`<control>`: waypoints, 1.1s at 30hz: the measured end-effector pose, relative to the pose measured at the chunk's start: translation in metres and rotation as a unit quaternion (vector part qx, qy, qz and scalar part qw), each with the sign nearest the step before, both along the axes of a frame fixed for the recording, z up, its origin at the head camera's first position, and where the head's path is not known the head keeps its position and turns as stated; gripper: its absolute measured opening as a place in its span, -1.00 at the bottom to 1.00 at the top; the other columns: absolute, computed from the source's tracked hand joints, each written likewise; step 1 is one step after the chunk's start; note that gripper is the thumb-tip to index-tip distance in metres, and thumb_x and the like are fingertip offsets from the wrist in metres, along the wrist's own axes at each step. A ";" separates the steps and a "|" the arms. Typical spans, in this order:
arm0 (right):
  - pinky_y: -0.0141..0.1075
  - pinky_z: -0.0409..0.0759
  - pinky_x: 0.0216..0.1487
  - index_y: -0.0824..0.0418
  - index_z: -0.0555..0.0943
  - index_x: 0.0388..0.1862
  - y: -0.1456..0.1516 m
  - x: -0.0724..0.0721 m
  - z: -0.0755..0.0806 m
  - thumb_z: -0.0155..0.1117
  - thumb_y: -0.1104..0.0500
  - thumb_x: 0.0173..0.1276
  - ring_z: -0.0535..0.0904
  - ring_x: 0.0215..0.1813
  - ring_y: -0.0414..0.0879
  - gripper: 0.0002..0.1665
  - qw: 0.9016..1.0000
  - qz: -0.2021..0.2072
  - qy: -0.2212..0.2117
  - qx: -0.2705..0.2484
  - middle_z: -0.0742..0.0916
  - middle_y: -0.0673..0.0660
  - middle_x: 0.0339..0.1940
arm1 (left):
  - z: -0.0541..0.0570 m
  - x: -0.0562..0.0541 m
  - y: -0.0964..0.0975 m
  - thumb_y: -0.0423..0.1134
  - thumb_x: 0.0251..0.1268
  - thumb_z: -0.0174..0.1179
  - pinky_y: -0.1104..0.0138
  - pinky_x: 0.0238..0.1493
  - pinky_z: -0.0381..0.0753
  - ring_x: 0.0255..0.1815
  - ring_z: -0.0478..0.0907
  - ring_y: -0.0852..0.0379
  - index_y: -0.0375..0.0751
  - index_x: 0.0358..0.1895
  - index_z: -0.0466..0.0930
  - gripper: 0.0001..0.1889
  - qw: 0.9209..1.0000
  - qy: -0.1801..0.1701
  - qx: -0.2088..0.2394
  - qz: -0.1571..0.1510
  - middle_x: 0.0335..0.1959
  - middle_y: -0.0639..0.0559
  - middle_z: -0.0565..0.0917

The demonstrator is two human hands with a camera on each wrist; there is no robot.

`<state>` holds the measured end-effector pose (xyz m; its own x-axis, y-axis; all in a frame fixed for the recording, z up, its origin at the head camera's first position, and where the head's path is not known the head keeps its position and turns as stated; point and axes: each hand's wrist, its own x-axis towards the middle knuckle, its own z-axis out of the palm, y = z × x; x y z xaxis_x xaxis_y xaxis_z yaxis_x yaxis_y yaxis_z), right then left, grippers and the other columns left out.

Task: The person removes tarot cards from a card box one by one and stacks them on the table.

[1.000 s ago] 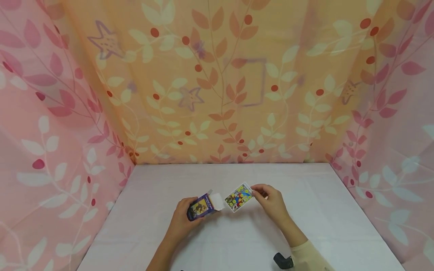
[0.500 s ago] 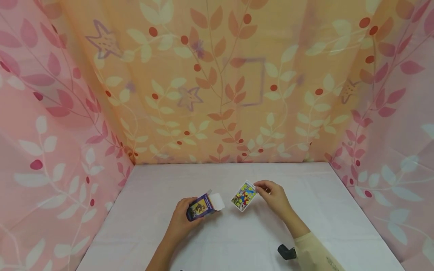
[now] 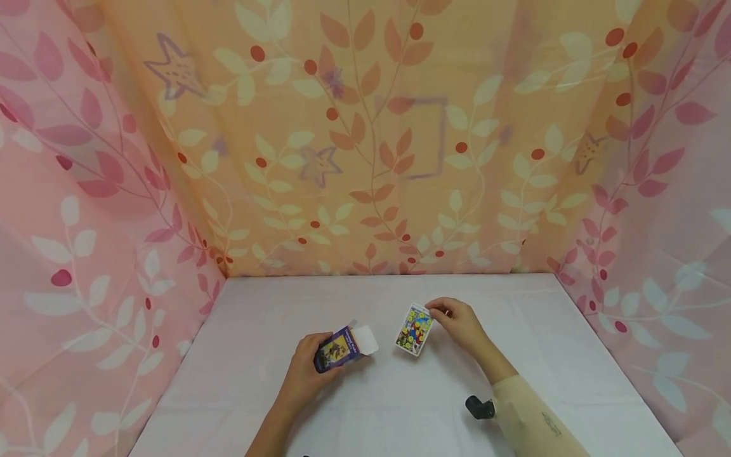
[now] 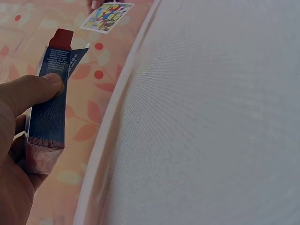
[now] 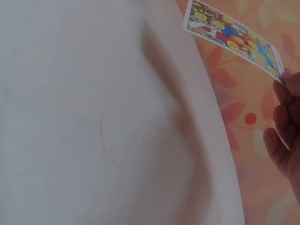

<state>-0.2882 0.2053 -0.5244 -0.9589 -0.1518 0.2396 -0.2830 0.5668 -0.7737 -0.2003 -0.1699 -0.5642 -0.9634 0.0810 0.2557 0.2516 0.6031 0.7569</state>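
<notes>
My left hand (image 3: 306, 368) grips a small dark blue card box (image 3: 335, 351) with a yellow picture on its face. The white flap (image 3: 365, 340) at the box's right end stands open. In the left wrist view the thumb presses the box's narrow printed side (image 4: 50, 108). My right hand (image 3: 461, 327) pinches a colourful picture card (image 3: 414, 329) by its upper right corner, between thumb and fingertips. The card, with yellow discs and a white border, is held above the table, apart from the box. In the right wrist view the card (image 5: 234, 38) tilts down to the right toward the fingers.
A white-covered table (image 3: 365, 419) lies below both hands. A patterned orange curtain (image 3: 365, 139) rises behind it, with pink curtains (image 3: 91, 222) at both sides. At the right sleeve (image 3: 531, 412) there is a black device (image 3: 480, 407).
The right hand has carried the card rightward, away from the box's open end, and the card has turned more upright. The left hand and box have hardly moved.
</notes>
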 end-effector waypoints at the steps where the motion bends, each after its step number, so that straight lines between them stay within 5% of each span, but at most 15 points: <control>1: -0.32 0.53 -0.20 0.08 0.75 -0.05 0.000 -0.002 -0.001 0.34 0.14 0.48 0.54 -0.23 -0.11 -0.85 1.000 0.003 -0.004 0.001 0.76 -0.04 -0.24 | 0.000 0.000 0.000 -0.13 -0.06 0.65 -0.02 0.33 0.49 0.27 0.44 0.10 0.10 0.35 0.48 -0.19 1.000 0.000 0.000 -0.001 0.27 0.13 0.52; 33: -0.25 0.51 -0.07 0.08 0.75 -0.09 -0.001 -0.053 -0.023 0.27 0.16 0.52 0.54 -0.15 -0.10 -0.86 0.994 0.071 -0.077 0.042 0.77 -0.02 -0.19 | -0.004 -0.001 0.000 -0.14 -0.06 0.66 -0.05 0.31 0.51 0.27 0.46 0.09 0.12 0.35 0.48 -0.19 1.000 0.010 -0.005 0.001 0.27 0.14 0.54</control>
<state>-0.3413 0.2042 -0.5474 -0.9509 -0.3007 0.0730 -0.2469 0.5949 -0.7650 -0.2018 -0.1702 -0.5678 -0.9582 0.0820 0.2740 0.2656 0.6103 0.7463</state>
